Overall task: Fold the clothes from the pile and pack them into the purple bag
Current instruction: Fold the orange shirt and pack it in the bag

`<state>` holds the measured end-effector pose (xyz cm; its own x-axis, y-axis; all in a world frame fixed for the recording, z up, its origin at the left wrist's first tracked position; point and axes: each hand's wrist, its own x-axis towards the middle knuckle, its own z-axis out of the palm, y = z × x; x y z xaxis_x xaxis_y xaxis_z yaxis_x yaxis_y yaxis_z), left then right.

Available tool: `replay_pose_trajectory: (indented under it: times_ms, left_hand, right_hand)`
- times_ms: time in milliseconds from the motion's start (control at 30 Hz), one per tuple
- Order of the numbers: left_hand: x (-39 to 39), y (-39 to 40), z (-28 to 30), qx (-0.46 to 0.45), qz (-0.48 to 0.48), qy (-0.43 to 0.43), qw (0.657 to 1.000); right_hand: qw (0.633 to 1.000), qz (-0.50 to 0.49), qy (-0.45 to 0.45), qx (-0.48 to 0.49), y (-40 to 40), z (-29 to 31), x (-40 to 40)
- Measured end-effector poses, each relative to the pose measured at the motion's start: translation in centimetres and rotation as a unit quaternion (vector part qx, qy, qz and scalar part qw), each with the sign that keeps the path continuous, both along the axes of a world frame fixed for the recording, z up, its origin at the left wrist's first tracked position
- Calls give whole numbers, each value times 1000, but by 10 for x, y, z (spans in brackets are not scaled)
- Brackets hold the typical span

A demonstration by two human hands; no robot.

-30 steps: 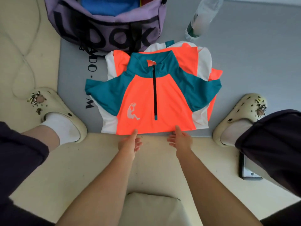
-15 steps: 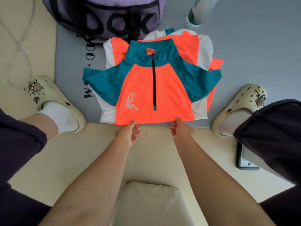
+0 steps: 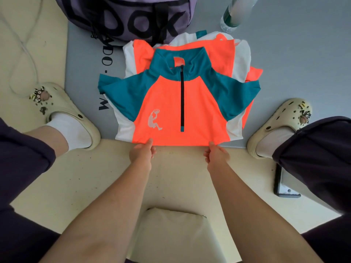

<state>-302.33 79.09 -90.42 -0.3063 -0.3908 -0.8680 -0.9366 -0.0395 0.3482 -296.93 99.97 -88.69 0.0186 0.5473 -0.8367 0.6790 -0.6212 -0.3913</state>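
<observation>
Orange-teal zip shirt (image 3: 190,111) lies flat, front up, on grey mat (image 3: 294,54), atop more orange-white clothes (image 3: 241,54). Near hem at mat edge, by cream floor (image 3: 76,186). Left hand (image 3: 142,153) pinches hem left of centre, thumb on top, fingers curled under. Right hand (image 3: 215,154) pinches hem toward right, same grip. Purple bag (image 3: 133,18) stands just beyond collar, touching pile. Clear bottle (image 3: 235,14) right of bag. Cream clogs (image 3: 62,114) flank shirt. Dark phone-like object (image 3: 284,185) at right.
</observation>
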Motion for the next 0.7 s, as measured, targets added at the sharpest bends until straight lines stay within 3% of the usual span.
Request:
replay_pose_trajectory:
  times_ms: [200, 300, 400, 567, 700]
  left_hand:
    - [33, -8, 5, -91, -28, -79, 992]
    - [21, 5, 17, -125, -118, -81, 982]
    - [-17, 28, 30, -161, -254, 1, 954]
    - [-106, 47, 45, -195, -321, 213, 902]
    - [-179, 34, 35, -230, -437, 262, 829]
  right_hand:
    - [997, 14, -56, -43, -16, -1, 39]
    - [993, 94, -72, 17, -19, 4, 28]
    - [965, 229, -60, 116, -13, 13, -8]
    - [905, 321, 46, 274, 19, 29, -92]
    - [826, 423, 100, 359, 61, 29, -159]
